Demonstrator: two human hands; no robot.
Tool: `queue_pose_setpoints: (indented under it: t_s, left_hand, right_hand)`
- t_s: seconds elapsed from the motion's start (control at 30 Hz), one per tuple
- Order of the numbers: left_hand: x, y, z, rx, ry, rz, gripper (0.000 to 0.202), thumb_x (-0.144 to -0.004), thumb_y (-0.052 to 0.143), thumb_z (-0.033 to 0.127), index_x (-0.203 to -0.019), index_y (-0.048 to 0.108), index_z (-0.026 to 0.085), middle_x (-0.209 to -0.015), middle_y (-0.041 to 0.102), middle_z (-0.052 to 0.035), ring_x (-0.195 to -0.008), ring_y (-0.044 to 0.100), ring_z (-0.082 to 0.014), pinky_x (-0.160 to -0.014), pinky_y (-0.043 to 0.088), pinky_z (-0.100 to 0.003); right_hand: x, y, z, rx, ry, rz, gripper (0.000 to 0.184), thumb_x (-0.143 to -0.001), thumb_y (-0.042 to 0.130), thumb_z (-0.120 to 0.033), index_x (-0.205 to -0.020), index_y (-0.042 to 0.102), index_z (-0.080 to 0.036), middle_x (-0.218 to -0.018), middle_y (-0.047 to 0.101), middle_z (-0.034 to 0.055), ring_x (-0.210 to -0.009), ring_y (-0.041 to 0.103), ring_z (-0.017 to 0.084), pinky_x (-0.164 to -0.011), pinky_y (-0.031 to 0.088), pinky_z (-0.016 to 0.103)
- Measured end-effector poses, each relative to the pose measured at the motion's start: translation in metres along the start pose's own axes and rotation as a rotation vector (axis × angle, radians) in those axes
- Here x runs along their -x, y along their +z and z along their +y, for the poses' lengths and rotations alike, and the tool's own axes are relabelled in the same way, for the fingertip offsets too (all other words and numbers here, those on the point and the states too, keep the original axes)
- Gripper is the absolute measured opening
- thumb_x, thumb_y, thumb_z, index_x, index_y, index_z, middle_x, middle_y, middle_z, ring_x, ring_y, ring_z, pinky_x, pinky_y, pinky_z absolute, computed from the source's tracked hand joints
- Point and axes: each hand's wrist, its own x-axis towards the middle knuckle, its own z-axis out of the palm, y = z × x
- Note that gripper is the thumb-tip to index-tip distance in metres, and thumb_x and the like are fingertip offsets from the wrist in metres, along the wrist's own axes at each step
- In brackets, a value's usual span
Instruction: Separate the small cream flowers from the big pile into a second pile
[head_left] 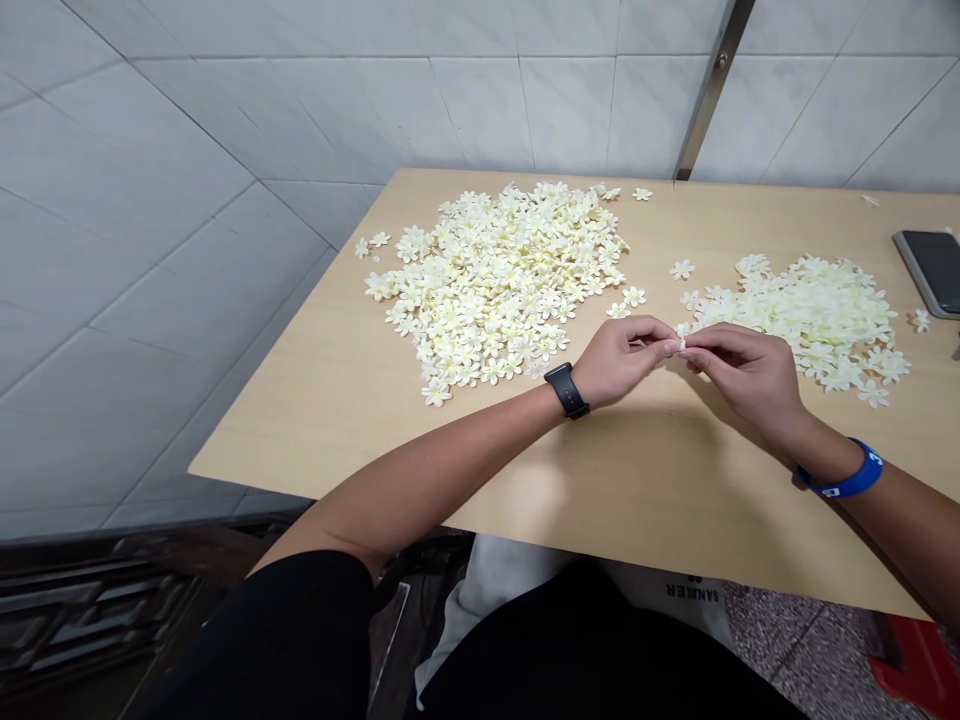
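Just above the table, my left hand and my right hand meet fingertip to fingertip. Both are closed in a pinch on one small white artificial flower, mostly hidden by the fingers. A large heap of pale yellow-white artificial flowers lies to the left, beyond my left hand. Behind my right hand spreads a smaller pile of similar flowers. A few single flowers, such as one loose flower, lie between the two piles.
The light wooden table stands against a tiled wall. A phone lies at the right edge, with a loose flower beside it. A metal strip runs up the wall. Below the table, a red object shows at lower right.
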Motion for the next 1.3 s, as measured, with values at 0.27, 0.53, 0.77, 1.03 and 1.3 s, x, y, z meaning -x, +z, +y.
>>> queue_pose_setpoints:
  t_s: [0.27, 0.53, 0.77, 1.03, 1.3]
  left_hand:
    - [0.001, 0.002, 0.001, -0.01, -0.007, 0.022, 0.037, -0.087, 0.076, 0.049, -0.086, 0.074, 0.012, -0.087, 0.074, -0.0077, -0.075, 0.06, -0.0121, -0.07, 0.047, -0.026]
    - [0.001, 0.003, -0.001, -0.002, -0.006, 0.033, 0.032, -0.088, 0.074, 0.044, -0.086, 0.074, 0.012, -0.082, 0.07, -0.006, -0.069, 0.054, -0.0094, -0.064, 0.042, -0.024]
    - [0.001, 0.003, 0.0, -0.023, -0.011, 0.026, 0.031, -0.087, 0.076, 0.043, -0.085, 0.074, 0.012, -0.077, 0.068, -0.0046, -0.065, 0.051, -0.0086, -0.061, 0.04, -0.023]
    - [0.003, 0.003, 0.0, -0.034, 0.011, 0.008, 0.029, -0.089, 0.074, 0.041, -0.086, 0.075, 0.013, -0.083, 0.07, -0.0066, -0.071, 0.056, -0.0106, -0.065, 0.043, -0.024]
    - [0.002, 0.002, -0.001, -0.032, 0.016, 0.007, 0.03, -0.089, 0.074, 0.043, -0.086, 0.076, 0.013, -0.083, 0.071, -0.0068, -0.068, 0.054, -0.0094, -0.061, 0.039, -0.023]
  right_hand:
    - [-0.001, -0.003, -0.005, -0.039, 0.029, -0.032, 0.007, -0.089, 0.079, -0.033, -0.086, 0.083, -0.028, -0.082, 0.079, 0.0043, -0.076, 0.074, 0.023, -0.071, 0.06, 0.038]
    - [-0.004, -0.005, -0.004, -0.084, 0.013, -0.065, 0.009, -0.089, 0.076, -0.025, -0.087, 0.084, -0.029, -0.076, 0.077, 0.0015, -0.07, 0.071, 0.021, -0.071, 0.059, 0.038]
    - [-0.007, -0.009, -0.002, -0.104, 0.02, -0.097, 0.011, -0.089, 0.075, -0.023, -0.084, 0.084, -0.028, -0.071, 0.076, 0.0009, -0.065, 0.07, 0.02, -0.064, 0.058, 0.035]
    - [-0.005, -0.011, -0.004, -0.041, -0.031, -0.08, 0.004, -0.086, 0.081, -0.026, -0.086, 0.083, -0.029, -0.083, 0.08, 0.0037, -0.076, 0.075, 0.023, -0.071, 0.06, 0.038]
    - [-0.006, -0.013, -0.002, -0.1, -0.022, -0.107, 0.007, -0.088, 0.079, -0.027, -0.084, 0.084, -0.029, -0.08, 0.08, 0.0019, -0.07, 0.073, 0.021, -0.067, 0.058, 0.036]
